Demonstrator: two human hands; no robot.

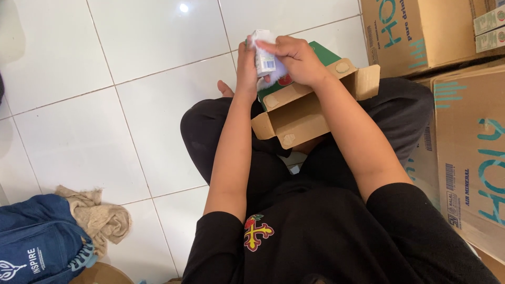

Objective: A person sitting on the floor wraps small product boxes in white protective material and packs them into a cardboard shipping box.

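I sit cross-legged on a white tiled floor. Both hands grip a small white carton (264,59) with a blue edge, held upright above an open cardboard box (300,117) that rests on my lap. My left hand (246,67) clasps the carton's left side. My right hand (298,59) covers its top and right side. The box has brown flaps folded outward and a green printed outer face (322,52). What lies inside the box is hidden by my hands.
Large brown cardboard cartons (468,137) with teal print are stacked along the right. A blue bag (37,247) and a crumpled beige cloth (100,218) lie on the floor at lower left. White floor tiles (105,105) stretch to the left.
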